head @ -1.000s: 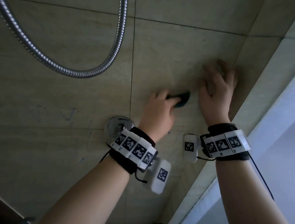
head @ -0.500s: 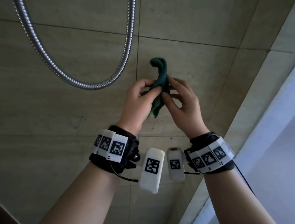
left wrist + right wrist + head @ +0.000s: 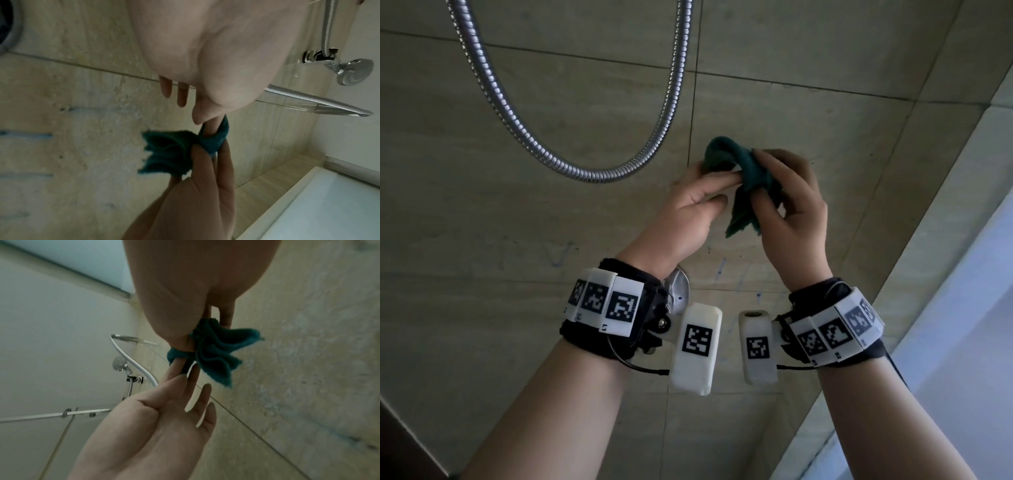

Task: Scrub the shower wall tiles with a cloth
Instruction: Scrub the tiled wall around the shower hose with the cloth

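From the head view, both hands are raised in front of the beige shower wall tiles (image 3: 592,219), and a crumpled dark green cloth (image 3: 736,185) sits between them, held off the wall. The left hand (image 3: 688,212) is just left of the cloth, its extended fingers and thumb closed together on the cloth's upper fold. The right hand (image 3: 796,219) is just right of the cloth, thumb and forefinger pinching its middle while the loose end hangs below. Above and left of the cloth a ribbed metal shower hose (image 3: 571,168) loops across the tiles, and a round chrome wall fitting (image 3: 679,284) shows below the cloth, behind the left wrist band. In the left wrist view, the cloth (image 3: 170,155) is bunched in the centre; the left hand (image 3: 205,48) reaches down to it, with one finger passing through a loop of the fabric, and the right hand (image 3: 195,203) comes up from below, its fingertips clamped on the bunch. A chrome shower head (image 3: 355,73) sits on its bracket far to the upper right of the cloth. In the right wrist view, the right hand (image 3: 185,296) pinches the cloth (image 3: 216,353) from above, folds fanning out to the right, and the left hand (image 3: 156,426) lies palm-up below the cloth, fingers straight and slightly spread, two of them reaching into its folds.
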